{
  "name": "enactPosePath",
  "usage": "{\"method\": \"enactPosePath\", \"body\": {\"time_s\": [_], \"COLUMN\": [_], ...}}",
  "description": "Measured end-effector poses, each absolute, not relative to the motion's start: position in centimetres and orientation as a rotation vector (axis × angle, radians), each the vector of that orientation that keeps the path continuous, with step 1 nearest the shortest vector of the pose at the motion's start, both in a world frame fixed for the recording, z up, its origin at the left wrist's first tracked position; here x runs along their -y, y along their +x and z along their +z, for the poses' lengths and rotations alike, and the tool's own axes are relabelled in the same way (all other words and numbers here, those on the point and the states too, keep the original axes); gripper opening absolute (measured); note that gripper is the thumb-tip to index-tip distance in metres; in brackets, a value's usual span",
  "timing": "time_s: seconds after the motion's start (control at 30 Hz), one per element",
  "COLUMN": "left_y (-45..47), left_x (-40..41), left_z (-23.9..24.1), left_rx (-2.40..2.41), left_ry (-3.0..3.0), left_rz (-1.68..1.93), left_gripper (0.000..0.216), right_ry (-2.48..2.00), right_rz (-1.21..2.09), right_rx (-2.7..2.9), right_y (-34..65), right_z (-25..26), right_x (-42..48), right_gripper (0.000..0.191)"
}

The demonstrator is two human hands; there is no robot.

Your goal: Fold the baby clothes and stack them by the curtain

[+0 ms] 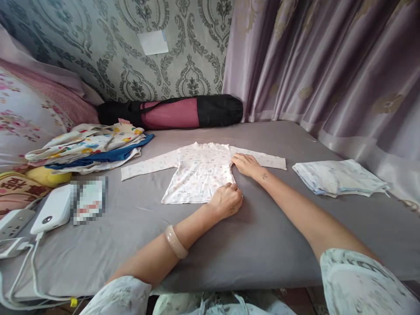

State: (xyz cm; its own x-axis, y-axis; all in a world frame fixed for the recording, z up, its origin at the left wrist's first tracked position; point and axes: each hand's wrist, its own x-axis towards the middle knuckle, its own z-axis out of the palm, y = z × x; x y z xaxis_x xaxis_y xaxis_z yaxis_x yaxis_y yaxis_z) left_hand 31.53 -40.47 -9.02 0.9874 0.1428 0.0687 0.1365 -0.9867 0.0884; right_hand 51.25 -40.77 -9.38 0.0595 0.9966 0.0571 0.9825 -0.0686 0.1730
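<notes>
Shirt (pixel 197 175) flat on mid bed (pixel 269 258), sleeves (pixel 149 165) out — no folds yet. Left hand (pixel 227 201) closed on its hem corner, right hand (pixel 246 165) pinching the side below a sleeve. Folded clothes (pixel 341 177) (apparently done) near bed's right edge.

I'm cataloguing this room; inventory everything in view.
shirt: 1, pinkish, centre
clothes pile: 1, multicoloured, left
folded cloth: 1, whitish, right
long bag: 1, black/pink, back
wall: 1, grey, back
paper: 1, white, on wall
curtain: 1, mauve, right
floral fabric: 1, whitish, left
lettered item: 1, yellow/pink, left
boxy device: 1, white, left
blurred item: 1, pale, left
power blocks: 2, white, left
cables: several, white, left
sheet: 1, grey, beneath
bangle: 1, pale, left forearm
outfit: 1, greenish, worn
left hand: 1, bare, at shirt
right hand: 1, bare, at shirt
</notes>
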Motion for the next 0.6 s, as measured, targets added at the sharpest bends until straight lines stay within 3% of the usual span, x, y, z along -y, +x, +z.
{"method": "enactPosePath", "body": {"time_s": [0.17,0.3,0.6], "left_y": [31.7,31.3,30.9], "left_x": [39.8,38.9,38.8], "left_z": [-8.8,-8.9,-9.5], "left_rx": [-0.475,-0.378,-0.291], "left_ry": [2.756,2.549,2.676], "left_rz": [0.176,0.175,0.199], "left_gripper": [0.024,0.023,0.024], "right_ry": [2.137,2.126,2.290], "right_rz": [0.254,0.239,0.151], "right_rx": [-2.170,-2.225,-2.113], "right_y": [52.4,52.8,51.3], "right_z": [-9.2,-9.1,-8.3], "right_x": [40.4,40.4,40.8], "right_gripper": [0.032,0.033,0.033]}}
